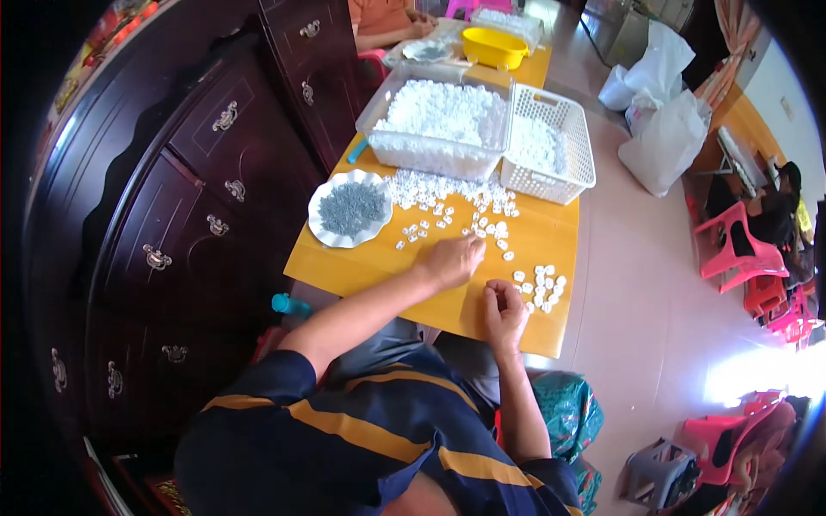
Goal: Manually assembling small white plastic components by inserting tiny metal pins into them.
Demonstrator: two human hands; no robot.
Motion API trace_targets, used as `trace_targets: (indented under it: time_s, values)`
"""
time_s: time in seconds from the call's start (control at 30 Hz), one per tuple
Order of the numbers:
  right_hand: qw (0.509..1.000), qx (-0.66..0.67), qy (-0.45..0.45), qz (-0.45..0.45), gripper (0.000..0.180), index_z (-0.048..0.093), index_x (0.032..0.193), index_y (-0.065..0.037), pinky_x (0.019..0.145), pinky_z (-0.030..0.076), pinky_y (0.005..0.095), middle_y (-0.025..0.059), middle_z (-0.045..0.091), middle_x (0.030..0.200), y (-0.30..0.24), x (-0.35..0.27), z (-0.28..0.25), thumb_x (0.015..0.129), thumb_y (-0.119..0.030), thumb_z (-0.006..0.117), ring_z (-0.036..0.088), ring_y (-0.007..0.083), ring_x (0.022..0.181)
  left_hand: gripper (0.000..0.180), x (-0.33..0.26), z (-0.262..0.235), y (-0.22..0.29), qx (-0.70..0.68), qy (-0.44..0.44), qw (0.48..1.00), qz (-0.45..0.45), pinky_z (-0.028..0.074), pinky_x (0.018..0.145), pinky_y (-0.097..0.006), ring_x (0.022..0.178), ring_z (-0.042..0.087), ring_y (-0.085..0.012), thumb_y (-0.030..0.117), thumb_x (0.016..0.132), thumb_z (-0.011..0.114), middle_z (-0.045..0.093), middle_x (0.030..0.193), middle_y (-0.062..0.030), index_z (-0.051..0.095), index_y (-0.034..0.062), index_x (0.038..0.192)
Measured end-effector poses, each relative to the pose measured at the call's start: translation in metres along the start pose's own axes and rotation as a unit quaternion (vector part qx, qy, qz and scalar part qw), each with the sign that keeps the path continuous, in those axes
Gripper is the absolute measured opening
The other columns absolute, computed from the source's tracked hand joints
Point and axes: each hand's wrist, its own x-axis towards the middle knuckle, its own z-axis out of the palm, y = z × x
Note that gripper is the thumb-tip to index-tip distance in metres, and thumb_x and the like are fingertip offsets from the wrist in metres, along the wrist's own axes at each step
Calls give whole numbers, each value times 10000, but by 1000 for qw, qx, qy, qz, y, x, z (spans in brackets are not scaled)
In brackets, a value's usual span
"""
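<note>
My left hand (453,262) reaches over the yellow-brown table, back upward and fingers bent together. Its fingertips are at a loose cluster of small white plastic pieces (490,229) with dark spots; whether one is between them is hidden. Nearer to me on the right, my right hand (507,318) is closed, thumb against curled fingers, and anything inside is too small to make out. Beside it lies a group of similar white pieces (540,288). Left of the cluster, a white scalloped plate (320,225) holds a heap of small grey parts (353,209).
A clear plastic bin (439,153) and a white perforated basket (548,183), both full of white pieces, stand across the table (430,314). Farther back are a yellow basin (495,48) and a seated person (383,26). Dark drawers (215,163) line the left; white sacks (662,146) stand right.
</note>
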Motion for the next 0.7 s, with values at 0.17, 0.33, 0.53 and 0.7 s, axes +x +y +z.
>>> trace_targets:
  time_s: [0.17, 0.33, 0.53, 0.7]
  values:
    - [987, 124, 12, 104, 135, 699, 1033, 0, 639, 494, 224, 13, 698, 827, 3, 0, -2, 1001, -126, 664, 598, 71, 673, 123, -32, -13, 33, -28, 14, 1000, -2, 548, 657, -496, 800, 690, -382, 182, 992, 596, 669, 885, -149, 562, 68, 963]
    - [961, 229, -39, 149, 231, 670, 958, -13, 601, 442, 216, 12, 670, 807, -3, -2, -4, 1070, -201, 596, 557, 70, 653, 138, -43, -40, 66, -18, 23, 999, 24, 548, 660, -460, 815, 688, -353, 183, 961, 659, 653, 879, -125, 569, 79, 973]
    - [933, 290, -128, 169, 272, 660, 929, -33, 584, 432, 218, -1, 634, 758, -1, -11, -2, 1084, -235, 563, 560, 71, 651, 148, -49, -49, 71, 39, 36, 996, 66, 543, 648, -428, 804, 680, -321, 176, 932, 696, 636, 879, -102, 584, 81, 952]
    - [934, 291, -148, 146, 263, 657, 936, -44, 609, 451, 221, 10, 653, 773, -4, -8, -7, 1079, -246, 565, 570, 82, 656, 133, -54, -55, 80, 21, 54, 996, 62, 549, 662, -417, 811, 691, -315, 180, 938, 695, 652, 877, -99, 609, 82, 962]
